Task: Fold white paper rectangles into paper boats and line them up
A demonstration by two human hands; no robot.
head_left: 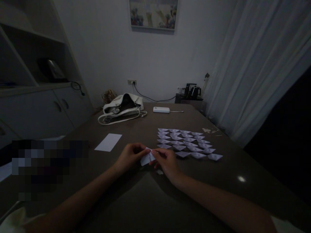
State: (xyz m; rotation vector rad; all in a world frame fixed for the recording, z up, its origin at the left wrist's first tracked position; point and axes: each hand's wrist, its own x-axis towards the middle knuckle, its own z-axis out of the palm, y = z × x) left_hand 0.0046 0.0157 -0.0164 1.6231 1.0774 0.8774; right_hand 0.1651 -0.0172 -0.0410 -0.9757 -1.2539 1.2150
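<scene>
A small piece of folded white paper (146, 159) is held between my two hands above the table. My left hand (131, 154) pinches its left side between thumb and fingers. On the other side, my right hand (168, 162) grips the paper with thumb on top and fingers curled beneath. Several folded paper boats (190, 144) stand in rows just beyond and to the right of my right hand. A flat white sheet of paper (108, 142) lies to the left of my left hand.
Toward the back of the brown table (155, 202) lie a white handbag (122, 108) and a white power bank (161, 110) with a short cable. Paper scraps (210, 130) rest near the right edge. A blurred-out patch (46, 165) covers the left side.
</scene>
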